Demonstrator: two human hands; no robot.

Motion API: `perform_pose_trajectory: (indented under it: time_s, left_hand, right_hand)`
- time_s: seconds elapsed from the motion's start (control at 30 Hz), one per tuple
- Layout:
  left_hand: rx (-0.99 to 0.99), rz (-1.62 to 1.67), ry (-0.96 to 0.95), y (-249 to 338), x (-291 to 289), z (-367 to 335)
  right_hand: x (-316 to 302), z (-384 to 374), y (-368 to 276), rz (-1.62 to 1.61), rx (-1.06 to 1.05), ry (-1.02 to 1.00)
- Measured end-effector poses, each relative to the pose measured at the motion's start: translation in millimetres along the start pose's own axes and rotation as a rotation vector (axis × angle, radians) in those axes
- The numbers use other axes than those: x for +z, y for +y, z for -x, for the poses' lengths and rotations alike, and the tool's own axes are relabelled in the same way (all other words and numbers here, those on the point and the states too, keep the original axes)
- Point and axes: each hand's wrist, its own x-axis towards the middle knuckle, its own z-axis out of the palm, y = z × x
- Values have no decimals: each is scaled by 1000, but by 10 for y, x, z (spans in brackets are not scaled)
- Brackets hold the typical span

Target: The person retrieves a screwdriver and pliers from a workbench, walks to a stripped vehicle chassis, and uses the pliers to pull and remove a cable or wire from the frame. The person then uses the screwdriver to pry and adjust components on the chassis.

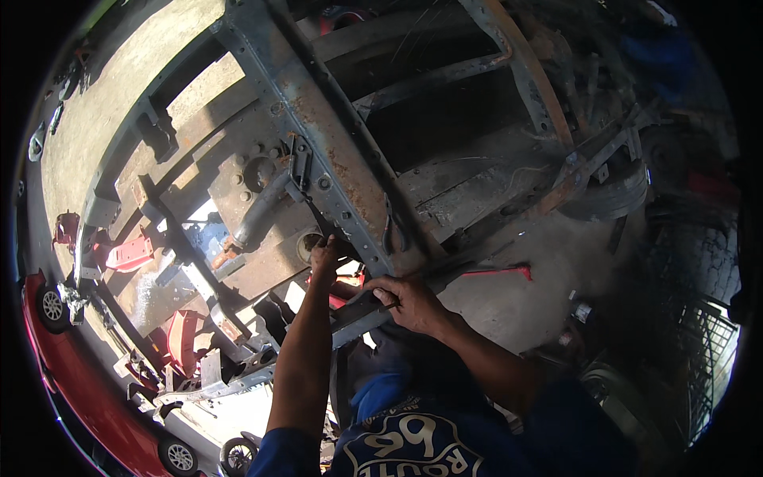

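Observation:
Across the middle runs a rusty steel beam (334, 151) of a vehicle chassis, with bolts and holes along it. My left hand (323, 258) is closed at the beam's left side, by the lower end of a thin dark bar (319, 216); what the fingers hold is hidden. My right hand (409, 304) has its fingers curled over a dark frame rail (358, 312) near my body. Between the hands and farther up, pliers (388, 232) with dark handles lie on the beam. A metal tube (264, 211) sticks out left of the bar.
A red car (95, 397) stands at the lower left. Red metal brackets (184, 342) sit among the frame parts on the left. A thin red bar (497, 272) lies right of my right hand. Farther right are a round metal part (608, 195) and a metal grille (707, 350).

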Motion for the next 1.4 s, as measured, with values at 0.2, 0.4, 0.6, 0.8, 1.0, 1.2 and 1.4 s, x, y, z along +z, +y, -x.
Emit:
perform_pose_trajectory:
  time_s: [0.2,0.4,0.6,0.8,1.0,1.2,1.4]
  left_hand:
    - [-181,190,-314,-207,499,-404]
    - [-153,275,-273,-194,778,-596]
    - [-57,345,-192,-50,736,-569]
    - [78,334,-99,67,458,-36]
    - [306,-186,8,185,-104,1131]
    - [601,-304,99,-347,-671,2511]
    - [641,-428,229,-1885,-1458,3385]
  right_hand:
    - [-709,449,562,-6,149,341]
    - [-1074,692,1030,31,262,495]
    - [-1184,692,1256,-24,243,458]
    - [-1180,880,1438,-16,221,430]
    - [-684,1345,2244,112,377,283]
    - [-75,2408,3151,176,840,-257]
    - [212,3046,3764,-382,885,-243]
